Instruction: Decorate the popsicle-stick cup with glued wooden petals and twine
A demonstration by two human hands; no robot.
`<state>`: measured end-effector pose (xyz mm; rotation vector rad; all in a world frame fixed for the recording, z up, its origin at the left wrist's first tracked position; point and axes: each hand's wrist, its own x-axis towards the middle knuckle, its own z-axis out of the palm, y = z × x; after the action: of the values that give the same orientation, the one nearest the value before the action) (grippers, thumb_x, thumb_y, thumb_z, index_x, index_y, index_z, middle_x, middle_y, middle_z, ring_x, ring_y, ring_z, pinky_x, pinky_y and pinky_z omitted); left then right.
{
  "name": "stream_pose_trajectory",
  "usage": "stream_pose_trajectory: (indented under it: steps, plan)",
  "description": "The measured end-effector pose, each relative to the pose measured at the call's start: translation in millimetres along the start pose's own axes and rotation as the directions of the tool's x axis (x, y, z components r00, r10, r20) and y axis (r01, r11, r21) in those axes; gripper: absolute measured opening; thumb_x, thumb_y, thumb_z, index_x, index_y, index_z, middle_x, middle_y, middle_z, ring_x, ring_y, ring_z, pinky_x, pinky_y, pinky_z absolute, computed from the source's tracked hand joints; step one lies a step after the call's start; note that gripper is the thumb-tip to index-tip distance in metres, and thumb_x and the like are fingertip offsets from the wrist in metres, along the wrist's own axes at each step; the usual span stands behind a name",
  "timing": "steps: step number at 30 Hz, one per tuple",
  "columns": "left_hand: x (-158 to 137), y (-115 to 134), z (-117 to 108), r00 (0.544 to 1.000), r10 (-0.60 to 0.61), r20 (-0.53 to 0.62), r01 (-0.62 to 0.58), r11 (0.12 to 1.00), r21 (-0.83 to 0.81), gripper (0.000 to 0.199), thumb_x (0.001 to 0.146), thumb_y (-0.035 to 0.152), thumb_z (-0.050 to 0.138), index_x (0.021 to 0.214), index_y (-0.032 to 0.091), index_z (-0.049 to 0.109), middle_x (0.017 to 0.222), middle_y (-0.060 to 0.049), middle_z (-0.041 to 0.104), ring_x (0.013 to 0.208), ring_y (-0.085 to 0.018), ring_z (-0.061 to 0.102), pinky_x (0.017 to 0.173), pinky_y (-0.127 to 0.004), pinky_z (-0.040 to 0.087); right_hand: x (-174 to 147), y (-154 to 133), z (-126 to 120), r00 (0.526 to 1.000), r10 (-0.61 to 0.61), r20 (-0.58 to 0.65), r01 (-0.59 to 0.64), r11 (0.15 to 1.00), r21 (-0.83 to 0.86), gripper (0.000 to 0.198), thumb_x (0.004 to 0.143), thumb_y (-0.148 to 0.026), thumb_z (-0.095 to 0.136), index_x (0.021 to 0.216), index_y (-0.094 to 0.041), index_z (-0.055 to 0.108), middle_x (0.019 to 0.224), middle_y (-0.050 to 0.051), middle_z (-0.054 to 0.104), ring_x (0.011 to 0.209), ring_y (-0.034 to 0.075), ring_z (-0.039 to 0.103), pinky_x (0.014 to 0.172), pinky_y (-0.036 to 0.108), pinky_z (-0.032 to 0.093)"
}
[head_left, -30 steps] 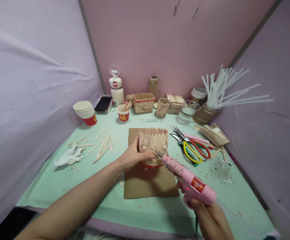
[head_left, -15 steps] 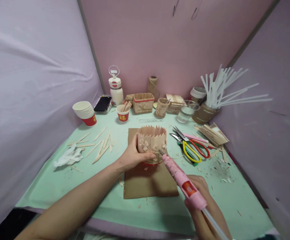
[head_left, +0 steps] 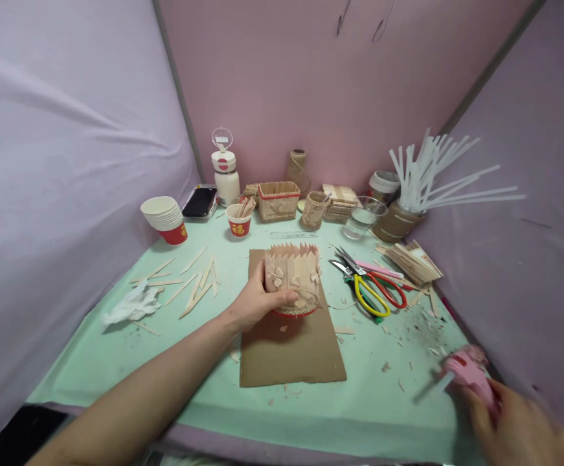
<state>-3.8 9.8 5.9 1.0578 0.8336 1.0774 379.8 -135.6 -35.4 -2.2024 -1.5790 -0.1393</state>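
My left hand point(head_left: 259, 299) is closed around the left side of a round wooden-stick pot point(head_left: 301, 278), its thumb across the front. The pot has a jagged top edge, small wooden flowers on its wall and a red band at the base. It is over a brown cardboard sheet point(head_left: 291, 356). At the lower right, my right hand point(head_left: 524, 421) grips a pink hot glue gun point(head_left: 471, 372) by its handle, with a clear glue stick pointing left out of it. The right hand is slightly blurred.
Scissors point(head_left: 372, 294) and pruning shears lie right of the cardboard. Wood slivers point(head_left: 199, 285) and a crumpled tissue point(head_left: 133, 304) lie left. Behind stand paper cups point(head_left: 165, 220), a bottle point(head_left: 226, 181), a rectangular stick basket point(head_left: 278, 204), a water cup point(head_left: 359, 223) and white glue sticks point(head_left: 412, 178).
My right hand has carried the glue gun from the pot's front to the lower right, turning it so the glue stick points left. My left hand and the pot have barely shifted.
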Motion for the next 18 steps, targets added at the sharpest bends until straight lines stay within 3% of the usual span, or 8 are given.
stream_pose_trajectory:
  steps: [4,7,10,13,15,18]
  plan:
    - [1,-1,0,1.000,-0.003,-0.014,0.003,1.000,-0.003,0.078,0.059,0.031,0.088,0.125,0.020,0.048,0.132,-0.014,0.059,0.126,-0.034,0.053,0.101,-0.045,0.046,-6,18,4,0.999,-0.019,0.048,0.032,0.956,-0.292,0.044,0.083,-0.051,0.041,0.088,-0.017,0.068,0.077,0.019,0.068,0.064,0.039,0.061,0.056,0.049,0.043]
    - [1,-3,0,1.000,-0.006,-0.029,0.006,1.000,0.005,0.080,0.059,0.032,0.088,0.126,0.019,0.047,0.132,-0.014,0.060,0.125,-0.034,0.054,0.101,-0.044,0.046,-2,-20,-12,0.988,-0.145,-0.046,0.117,0.918,-0.380,0.055,0.085,-0.059,0.043,0.109,-0.016,0.068,0.097,0.021,0.069,0.073,0.041,0.061,0.057,0.049,0.043]
    - [0,-3,2,1.000,-0.013,-0.027,0.013,1.000,0.000,0.083,0.059,0.031,0.088,0.129,0.020,0.045,0.131,-0.014,0.060,0.124,-0.034,0.055,0.100,-0.045,0.047,5,-94,-28,0.895,-0.358,-0.267,0.341,0.934,-0.110,0.042,0.091,-0.041,0.047,0.122,-0.017,0.061,0.115,0.019,0.064,0.099,0.037,0.060,0.082,0.049,0.044]
    - [-2,-1,3,1.000,-0.001,-0.014,0.001,1.000,-0.008,0.082,0.059,0.031,0.088,0.128,0.020,0.045,0.132,-0.013,0.060,0.124,-0.033,0.055,0.100,-0.044,0.047,8,-172,-28,0.761,-0.548,-0.348,0.625,0.763,0.165,0.037,0.090,-0.020,0.055,0.127,-0.025,0.057,0.114,0.011,0.063,0.102,0.027,0.056,0.089,0.044,0.041]
    - [-3,0,4,1.000,0.007,-0.006,-0.007,1.000,-0.007,0.078,0.061,0.032,0.087,0.126,0.019,0.046,0.131,-0.013,0.060,0.124,-0.033,0.055,0.100,-0.044,0.046,8,-208,-20,0.724,-0.606,-0.330,0.685,0.688,0.239,0.039,0.090,-0.015,0.054,0.128,-0.023,0.057,0.115,0.010,0.062,0.103,0.026,0.052,0.091,0.044,0.038]
    - [-3,2,4,1.000,0.005,-0.011,-0.005,1.000,0.008,0.075,0.062,0.033,0.087,0.123,0.019,0.046,0.130,-0.014,0.060,0.123,-0.034,0.056,0.100,-0.044,0.047,9,-231,-8,0.716,-0.603,-0.352,0.695,0.663,0.279,0.037,0.091,-0.014,0.054,0.126,-0.020,0.059,0.113,0.011,0.061,0.102,0.026,0.048,0.090,0.046,0.035]
